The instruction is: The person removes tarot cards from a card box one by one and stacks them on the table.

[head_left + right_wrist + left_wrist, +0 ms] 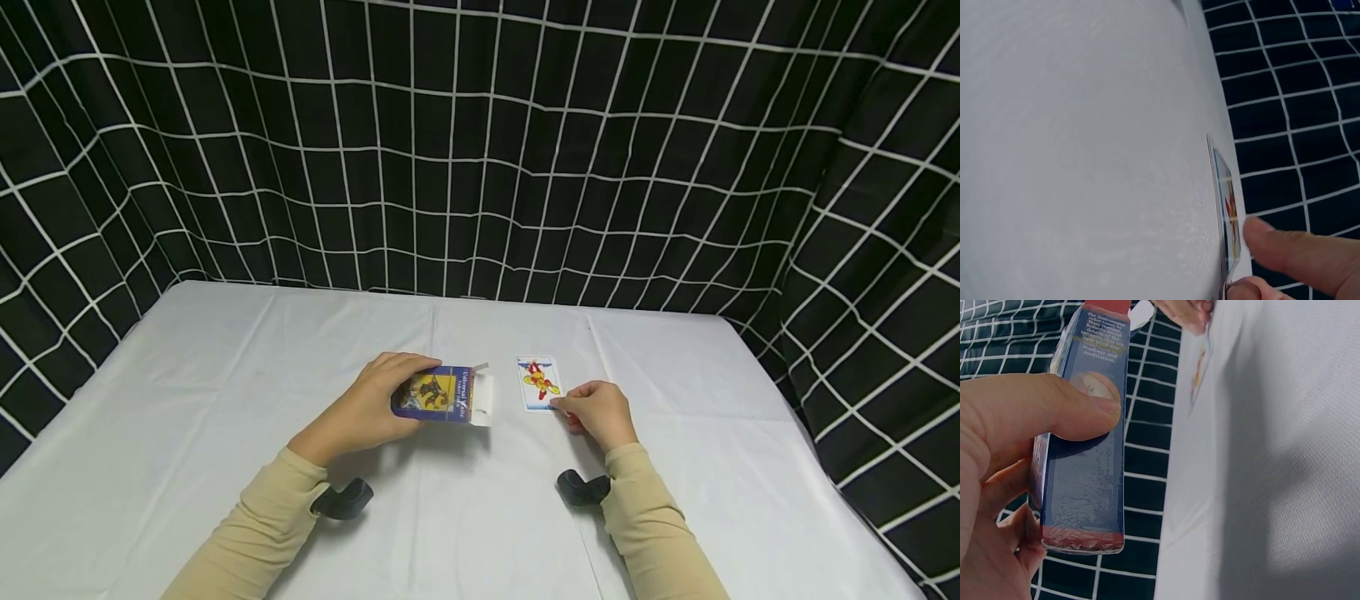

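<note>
My left hand (372, 407) grips a blue tarot card box (435, 393) around its sides, above the table. The box lies sideways with its white end flap (482, 398) open to the right. In the left wrist view, the thumb (1088, 409) presses on the narrow printed side of the box (1085, 494). A thin stack of cards (536, 381) lies on the cloth, its top card showing a red and yellow figure. My right hand (602, 411) pinches the stack's near right corner. In the right wrist view, the cards (1227, 206) appear almost edge-on beside the fingertips.
White cloth (465, 533) covers the table, with creases running through it. Black curtains with a white grid (465, 150) enclose the back and sides. A black wrist device (345, 498) sticks out at the left cuff, and another (581, 489) at the right cuff.
</note>
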A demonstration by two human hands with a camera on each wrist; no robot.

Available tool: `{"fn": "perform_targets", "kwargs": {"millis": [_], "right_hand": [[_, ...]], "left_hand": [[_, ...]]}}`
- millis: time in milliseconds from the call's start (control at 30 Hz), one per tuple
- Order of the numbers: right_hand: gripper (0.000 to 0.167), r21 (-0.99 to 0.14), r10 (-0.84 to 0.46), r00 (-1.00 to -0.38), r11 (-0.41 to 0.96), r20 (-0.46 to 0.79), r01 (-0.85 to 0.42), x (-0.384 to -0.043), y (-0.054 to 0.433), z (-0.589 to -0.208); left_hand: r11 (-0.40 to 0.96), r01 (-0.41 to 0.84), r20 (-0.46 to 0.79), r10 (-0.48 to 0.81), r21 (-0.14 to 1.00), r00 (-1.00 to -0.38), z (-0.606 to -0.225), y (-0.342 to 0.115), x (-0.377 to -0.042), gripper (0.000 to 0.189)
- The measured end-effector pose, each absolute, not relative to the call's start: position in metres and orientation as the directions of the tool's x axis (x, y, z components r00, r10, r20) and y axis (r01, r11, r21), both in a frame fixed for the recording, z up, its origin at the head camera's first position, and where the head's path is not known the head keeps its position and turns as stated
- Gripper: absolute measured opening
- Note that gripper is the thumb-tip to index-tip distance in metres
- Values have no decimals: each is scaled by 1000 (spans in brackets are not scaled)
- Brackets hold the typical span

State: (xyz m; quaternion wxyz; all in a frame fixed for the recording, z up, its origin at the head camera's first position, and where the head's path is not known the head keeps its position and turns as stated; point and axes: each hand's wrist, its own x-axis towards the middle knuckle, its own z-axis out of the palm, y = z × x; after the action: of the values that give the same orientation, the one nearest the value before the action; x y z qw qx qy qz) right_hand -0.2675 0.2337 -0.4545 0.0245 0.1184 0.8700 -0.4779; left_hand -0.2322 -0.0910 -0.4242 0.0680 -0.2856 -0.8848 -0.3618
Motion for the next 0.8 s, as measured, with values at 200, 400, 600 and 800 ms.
{"fn": "perform_targets", "kwargs": {"millis": [200,400,600,800], "right_hand": [[21,-813,176,-972,536,-156,227,-267,233,-454],[21,-805,168,-967,537,-193,253,-268,235,-454],[33,-737,171,-960,615,-222,280,-279,234,-438],[59,-525,153,-960,811,-236,258,-299,207,-422]], "left_hand": [[575,552,325,455,604,-829,-425,-91,-232,73],[580,552,326,454,599,-829,-424,-90,-231,73],[585,539,311,449,606,-838,-424,-90,-231,73],[588,549,318,455,594,-832,-425,-90,-232,72]]}}
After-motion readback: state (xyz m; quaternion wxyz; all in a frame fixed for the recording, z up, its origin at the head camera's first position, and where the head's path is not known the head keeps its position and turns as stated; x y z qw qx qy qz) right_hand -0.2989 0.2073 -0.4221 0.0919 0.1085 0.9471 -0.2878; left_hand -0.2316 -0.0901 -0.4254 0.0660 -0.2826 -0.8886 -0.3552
